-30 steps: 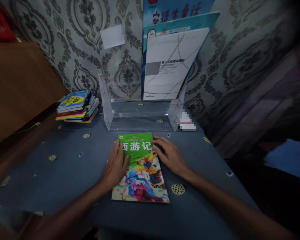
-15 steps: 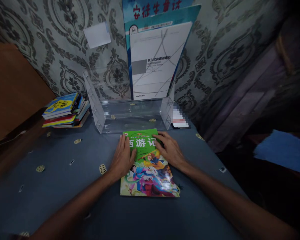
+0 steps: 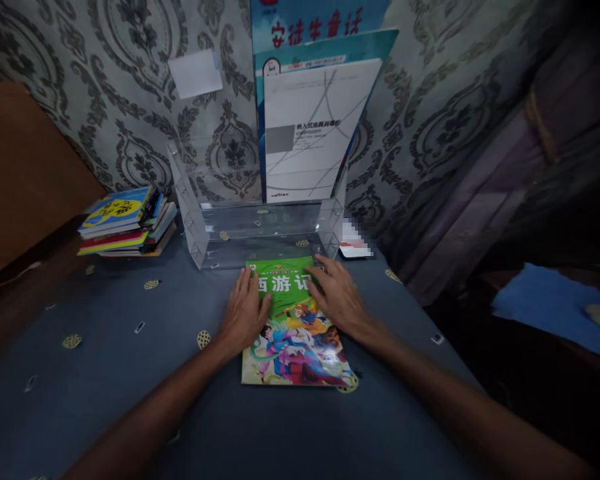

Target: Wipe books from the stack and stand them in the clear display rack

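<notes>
A children's book with a green top and a colourful cartoon scene lies flat, cover up, with large white Chinese characters near its far end. Along its left edge rests my left hand, fingers stretched forward and thumb over the cover. My right hand is at the upper right edge, fingers spread and partly over the title's last character. Neither hand is closed around the book. Just beyond its far edge stands a clear acrylic rack.
Upright in the rack's right part are a white booklet and taller blue books. A stack of books sits at the left of the patterned dark cloth. Right of the rack lies a partly pixelated white item. Wallpaper rises behind.
The book has slid slightly away from me, toward the rack, uncovering more of a yellow cloth print at its near right corner. Both hands stay at its sides. The view has turned slightly.
</notes>
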Tool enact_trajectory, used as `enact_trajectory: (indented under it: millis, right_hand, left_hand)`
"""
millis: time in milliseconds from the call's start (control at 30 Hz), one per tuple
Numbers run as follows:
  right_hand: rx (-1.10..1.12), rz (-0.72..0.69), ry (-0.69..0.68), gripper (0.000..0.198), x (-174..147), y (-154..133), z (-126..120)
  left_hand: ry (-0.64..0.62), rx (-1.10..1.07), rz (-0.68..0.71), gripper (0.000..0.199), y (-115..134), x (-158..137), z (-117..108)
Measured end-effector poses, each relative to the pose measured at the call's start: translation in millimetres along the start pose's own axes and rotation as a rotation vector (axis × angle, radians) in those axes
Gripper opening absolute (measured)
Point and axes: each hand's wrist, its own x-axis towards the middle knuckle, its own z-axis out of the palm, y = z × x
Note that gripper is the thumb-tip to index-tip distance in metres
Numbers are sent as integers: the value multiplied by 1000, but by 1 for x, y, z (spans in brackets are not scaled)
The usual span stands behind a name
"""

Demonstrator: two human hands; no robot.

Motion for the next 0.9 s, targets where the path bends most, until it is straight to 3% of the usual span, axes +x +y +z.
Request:
enact_trajectory:
  millis: [200,333,467,700,900]
  right_hand:
    - [174,-290,-186,37,23,-60,10]
    - [276,-302,-282,42,39,-74,32]
    - [269,-248,-278,43,40,-57,37]
    - [181,-169,-281,43,27,-13,12]
    - [268,-89,-151,39,14,25,5]
  left_hand:
    - [49,-37,75,43,-3,3,-17]
    - [55,-62,37,44,-4,5,-21]
    - [50,-21,33,42,-3,5,-21]
    - [20,41,21,44,-2,6,-23]
    - [11,130,79,41,-3,6,-21]
